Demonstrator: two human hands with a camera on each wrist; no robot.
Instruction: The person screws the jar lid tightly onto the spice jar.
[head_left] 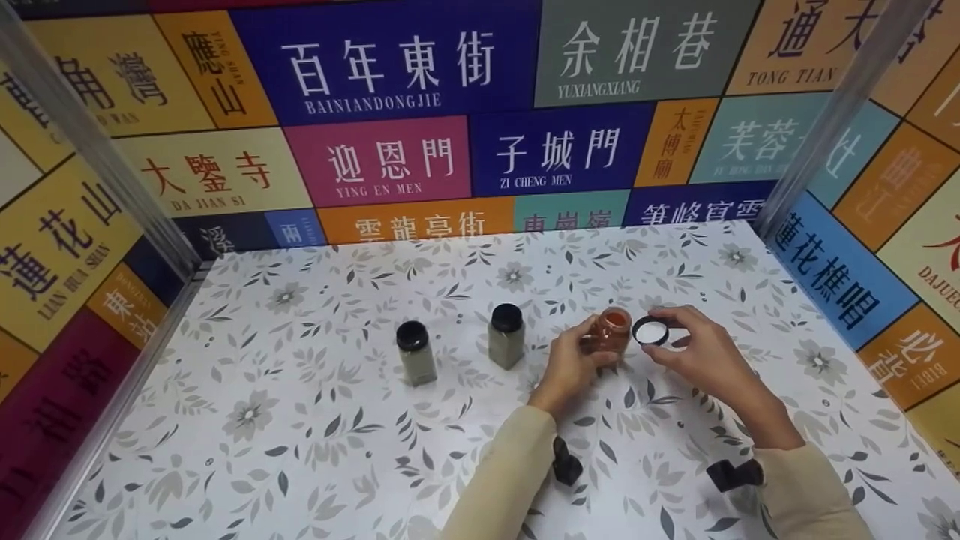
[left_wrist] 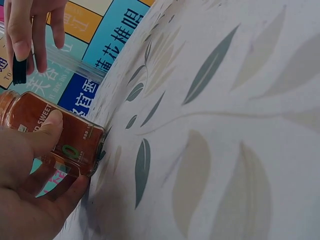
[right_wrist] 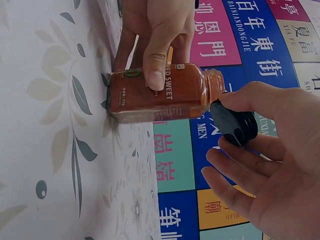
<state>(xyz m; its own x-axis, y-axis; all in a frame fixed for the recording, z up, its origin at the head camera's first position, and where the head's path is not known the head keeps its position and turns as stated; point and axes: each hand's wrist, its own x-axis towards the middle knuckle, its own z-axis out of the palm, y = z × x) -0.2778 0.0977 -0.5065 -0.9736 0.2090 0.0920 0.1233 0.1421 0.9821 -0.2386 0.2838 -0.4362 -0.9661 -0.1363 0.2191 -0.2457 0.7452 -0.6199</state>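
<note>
My left hand [head_left: 571, 364] grips a glass spice jar [head_left: 615, 335] of reddish-orange powder, its thumb across the label that reads "RED SWEET" in the right wrist view. The jar stands upright at the table with its mouth uncovered. Just right of that mouth, my right hand [head_left: 712, 356] pinches a black cap [right_wrist: 234, 122] between thumb and fingers. The cap is tilted so its white inside [head_left: 652, 332] shows in the head view. Left of the hands stand two capped jars with grey-green contents, a nearer jar [head_left: 507, 341] and a farther-left jar [head_left: 417, 360].
A table [head_left: 315, 465] covered in a white leaf-and-flower print lies under everything. Panels with colourful lettered blocks [head_left: 390, 67] rise behind it and at both sides. Clear strips [head_left: 832, 112] run along the corners. Black straps [head_left: 735, 475] sit at both wrists.
</note>
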